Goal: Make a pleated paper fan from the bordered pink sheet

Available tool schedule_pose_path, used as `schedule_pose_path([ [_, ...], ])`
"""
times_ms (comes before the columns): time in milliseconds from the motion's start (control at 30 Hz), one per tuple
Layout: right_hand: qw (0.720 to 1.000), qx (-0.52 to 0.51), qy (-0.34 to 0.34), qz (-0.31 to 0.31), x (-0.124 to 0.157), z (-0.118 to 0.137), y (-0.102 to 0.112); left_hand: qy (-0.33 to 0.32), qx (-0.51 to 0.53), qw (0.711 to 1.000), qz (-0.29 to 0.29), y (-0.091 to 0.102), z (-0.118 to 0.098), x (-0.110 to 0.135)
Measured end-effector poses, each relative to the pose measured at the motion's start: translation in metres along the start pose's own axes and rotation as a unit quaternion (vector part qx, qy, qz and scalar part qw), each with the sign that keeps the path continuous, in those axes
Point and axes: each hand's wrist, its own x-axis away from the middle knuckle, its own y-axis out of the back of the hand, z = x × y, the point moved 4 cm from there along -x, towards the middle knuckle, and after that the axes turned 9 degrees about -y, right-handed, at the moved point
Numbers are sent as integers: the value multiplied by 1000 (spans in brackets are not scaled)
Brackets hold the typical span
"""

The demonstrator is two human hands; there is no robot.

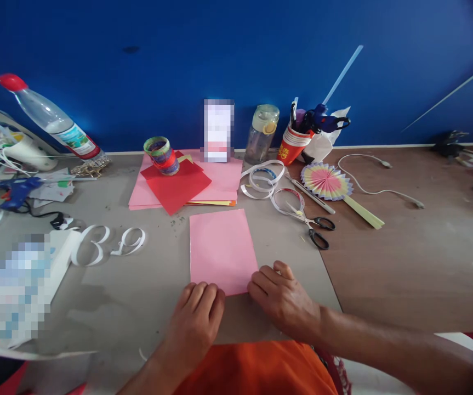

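Note:
A sheet of pink paper (222,247) lies flat on the grey mat in front of me. At its near left corner, my left hand (199,312) has its fingers curled down over the edge. My right hand (281,296) is closed on the near right corner, with the thumb hidden behind the fingers. Beyond the sheet, red paper (178,184) rests on a stack of pink sheets (223,181), and a roll of coloured tape (162,156) stands on top. To the right lie black-handled scissors (316,227) and a pleated paper fan (326,181).
White tape strips (92,247) curl at left near a blue glue gun (20,192). A tilted bottle (61,123), a phone (218,131), a clear cup (262,134) and red paper cups (294,142) stand along the blue wall. A white cable (378,189) trails at right.

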Motion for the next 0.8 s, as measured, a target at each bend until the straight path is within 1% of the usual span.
schedule_pose_path([
  [133,1000,-15,-11,6,1,-1,1,-6,1,1000,9,-1,1,-3],
  [233,999,-37,-22,-2,1,2,4,-6,-1,1000,8,-1,1,-3],
  [367,998,-55,5,-3,-5,12,4,-9,4,1000,10,-2,0,-4],
  [533,998,-56,22,-15,-13,17,-6,-5,5,1000,13,-2,0,-3],
  [667,998,-56,24,-6,-14,16,-11,11,33,999,25,-2,3,-4],
  [800,998,-57,8,13,-14,14,-12,38,71,996,47,-5,6,-2],
])
